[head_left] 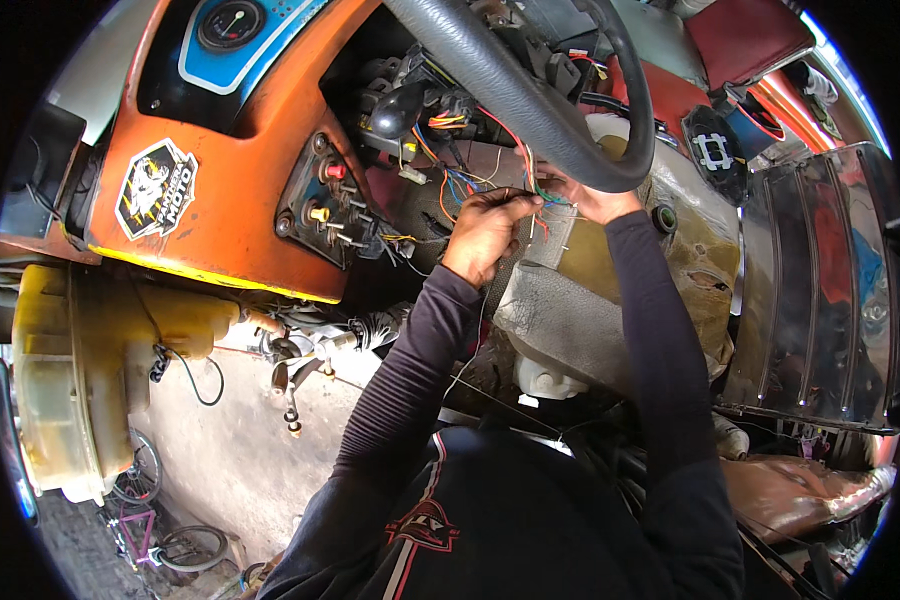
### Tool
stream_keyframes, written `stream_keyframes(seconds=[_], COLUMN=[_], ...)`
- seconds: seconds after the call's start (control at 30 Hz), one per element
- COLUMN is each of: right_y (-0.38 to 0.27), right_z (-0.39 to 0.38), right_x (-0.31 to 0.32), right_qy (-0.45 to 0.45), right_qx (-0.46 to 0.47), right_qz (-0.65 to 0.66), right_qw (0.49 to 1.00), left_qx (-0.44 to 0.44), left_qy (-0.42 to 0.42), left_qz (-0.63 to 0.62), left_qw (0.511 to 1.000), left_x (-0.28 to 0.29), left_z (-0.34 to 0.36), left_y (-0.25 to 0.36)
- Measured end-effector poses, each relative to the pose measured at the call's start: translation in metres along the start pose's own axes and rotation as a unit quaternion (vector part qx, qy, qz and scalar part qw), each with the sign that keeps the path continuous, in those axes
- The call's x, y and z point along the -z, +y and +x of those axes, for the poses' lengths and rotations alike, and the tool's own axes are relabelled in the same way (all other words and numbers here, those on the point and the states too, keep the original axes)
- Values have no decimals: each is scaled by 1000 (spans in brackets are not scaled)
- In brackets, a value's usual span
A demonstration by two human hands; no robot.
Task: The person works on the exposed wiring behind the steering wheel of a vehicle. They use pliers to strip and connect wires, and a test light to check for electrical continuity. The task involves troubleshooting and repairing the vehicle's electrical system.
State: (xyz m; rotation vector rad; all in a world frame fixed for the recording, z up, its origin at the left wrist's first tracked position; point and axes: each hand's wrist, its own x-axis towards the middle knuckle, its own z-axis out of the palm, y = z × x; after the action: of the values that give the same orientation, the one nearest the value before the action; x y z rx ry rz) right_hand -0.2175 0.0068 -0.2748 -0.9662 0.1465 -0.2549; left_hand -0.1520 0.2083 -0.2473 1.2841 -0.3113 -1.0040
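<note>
Loose coloured wires point(450, 175) hang from a dark bundle of connectors below the black steering wheel point(505, 95). My left hand point(485, 230) pinches some of them between thumb and bent fingers, at the edge of the worn grey and tan padded surface point(570, 320). Just right of it my right hand point(605, 200), partly behind the wheel rim, has its fingertips closed on green wires point(550, 197). Orange wire ends hang below my fingers. Left of my hands, the orange dashboard point(190, 190) carries a round gauge point(230, 22) and a plate with studs and terminals point(315, 215).
A yellowed translucent tank point(80, 370) hangs at lower left, with bicycles point(185, 545) on the floor point(220, 420) beyond it. A ribbed metal step plate point(810, 290) is at right, a brown curved panel point(800, 490) below it. A red padded cushion point(745, 40) sits at upper right.
</note>
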Motion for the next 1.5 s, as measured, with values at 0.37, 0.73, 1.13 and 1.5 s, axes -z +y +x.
stream_keyframes(seconds=[0.37,0.73,1.13,1.5], right_y=[-16,-4,12,14], right_z=[-14,-15,-15,-16], right_x=[-32,-32,-27,-31], right_qy=[-11,20,34,25], right_qx=[-138,-98,-31,-86], right_qz=[-189,-153,-150,-140], right_qw=[972,983,988,986], left_qx=[-38,1,60,-15], left_qy=[25,10,64,-22], left_qz=[54,75,59,101], left_qw=[998,997,994,995], left_x=[7,17,31,53], left_z=[-16,-14,-29,-52], left_y=[2,5,5,4])
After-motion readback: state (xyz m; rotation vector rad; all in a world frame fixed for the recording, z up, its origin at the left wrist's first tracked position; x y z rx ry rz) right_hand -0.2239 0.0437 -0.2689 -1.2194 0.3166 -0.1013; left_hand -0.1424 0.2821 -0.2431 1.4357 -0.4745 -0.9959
